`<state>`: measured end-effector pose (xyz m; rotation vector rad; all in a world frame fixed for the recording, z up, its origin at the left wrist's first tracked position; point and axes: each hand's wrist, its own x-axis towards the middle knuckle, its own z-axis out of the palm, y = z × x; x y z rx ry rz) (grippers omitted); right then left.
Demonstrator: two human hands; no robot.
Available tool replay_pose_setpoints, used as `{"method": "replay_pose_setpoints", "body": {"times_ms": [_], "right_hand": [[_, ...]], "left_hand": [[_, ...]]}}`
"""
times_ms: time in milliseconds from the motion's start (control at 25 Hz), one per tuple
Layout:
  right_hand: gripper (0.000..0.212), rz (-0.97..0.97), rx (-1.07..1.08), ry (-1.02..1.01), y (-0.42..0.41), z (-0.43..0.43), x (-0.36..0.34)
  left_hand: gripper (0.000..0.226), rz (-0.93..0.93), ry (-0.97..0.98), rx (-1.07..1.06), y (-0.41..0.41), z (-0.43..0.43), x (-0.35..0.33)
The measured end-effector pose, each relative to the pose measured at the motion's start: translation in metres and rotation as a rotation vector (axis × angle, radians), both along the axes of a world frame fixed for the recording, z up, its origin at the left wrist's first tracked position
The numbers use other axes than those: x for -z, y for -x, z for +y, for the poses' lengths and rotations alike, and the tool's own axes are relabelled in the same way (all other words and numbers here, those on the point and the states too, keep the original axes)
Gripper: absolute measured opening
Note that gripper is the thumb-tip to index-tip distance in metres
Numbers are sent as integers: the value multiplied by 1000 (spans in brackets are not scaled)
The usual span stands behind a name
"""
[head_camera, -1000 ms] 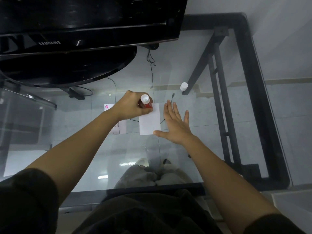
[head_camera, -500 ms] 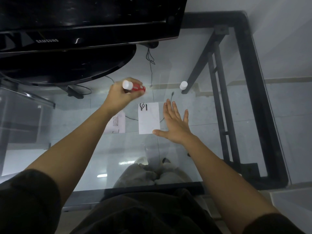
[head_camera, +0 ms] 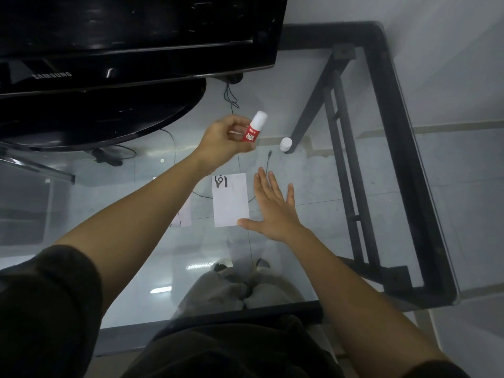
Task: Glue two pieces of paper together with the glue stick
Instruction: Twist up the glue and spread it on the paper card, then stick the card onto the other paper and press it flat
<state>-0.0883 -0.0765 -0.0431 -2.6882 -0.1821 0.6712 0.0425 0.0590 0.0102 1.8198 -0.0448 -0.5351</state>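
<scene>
A white rectangular paper point(head_camera: 230, 204) with a black mark in its top left corner lies flat on the glass table. My right hand point(head_camera: 274, 208) rests flat beside it, fingers spread, thumb touching its lower right corner. My left hand point(head_camera: 225, 140) is raised above the table beyond the paper, shut on a red glue stick point(head_camera: 253, 129) whose white end points up. A second paper point(head_camera: 184, 216) lies to the left, mostly hidden under my left forearm. The white cap point(head_camera: 285, 144) stands on the glass further right.
A black Samsung monitor point(head_camera: 136, 36) with its round stand point(head_camera: 103, 115) fills the back left of the glass table point(head_camera: 354, 186). The table's black frame point(head_camera: 403, 148) runs along the right side. Cables and my feet show through the glass.
My left hand lifted the glue stick off the paper, swung it up and back, and turned its white end upward. The right hand stayed flat beside the paper.
</scene>
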Motion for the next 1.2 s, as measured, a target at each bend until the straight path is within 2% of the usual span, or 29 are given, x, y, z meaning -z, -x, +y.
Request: {"method": "replay_pose_setpoints", "body": {"times_ms": [80,200,400,600,720,800,960,1080,1200], "right_hand": [[107,0,4,5,0,0,0],[107,-4,-1,-2,0,2,-1],[107,1,5,-16,-2,4,-2],[105,-15,25,-40,0,2,-3],[104,-40,81,-81,3,3,-10],[97,-78,144,-58,6,8,-15],[67,-148,239,-91,12,24,-25],[63,-103,330,-166,14,34,-29],[62,-128,420,-196,17,42,-31]], "left_hand": [[40,-209,-204,131,-5,-8,0],[33,-350,-303,220,-10,-17,2],[39,-356,-336,258,-17,-26,8],[57,-309,-328,259,-11,-19,5],[48,-386,-351,168,9,17,-1],[38,-453,-417,151,34,50,-3],[28,-528,-604,196,89,120,6],[33,-440,-726,186,115,157,16],[41,-406,-787,267,125,167,22]]}}
